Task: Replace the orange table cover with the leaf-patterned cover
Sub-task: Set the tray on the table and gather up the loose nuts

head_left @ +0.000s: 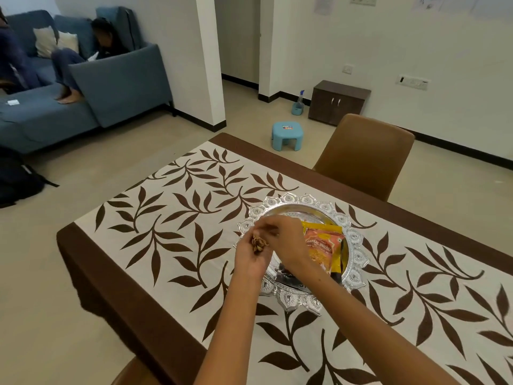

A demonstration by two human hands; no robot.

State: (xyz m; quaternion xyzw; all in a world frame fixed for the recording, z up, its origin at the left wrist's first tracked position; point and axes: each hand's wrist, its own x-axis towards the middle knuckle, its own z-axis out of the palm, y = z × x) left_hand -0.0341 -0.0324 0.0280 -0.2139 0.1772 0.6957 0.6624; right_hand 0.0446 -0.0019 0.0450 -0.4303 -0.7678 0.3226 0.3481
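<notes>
1. The leaf-patterned cover [172, 218] lies spread over the table, its brown border hanging at the edges.
2. A silver tray [358, 245] with a scalloped rim sits on the cover, holding orange and yellow snack packets [323, 245].
3. My left hand [251, 258] cups small brown pieces [258, 242] over the tray's left rim.
4. My right hand [283, 240] pinches at those pieces, fingers curled.
5. A brown chair [366, 157] stands at the far side.
</notes>
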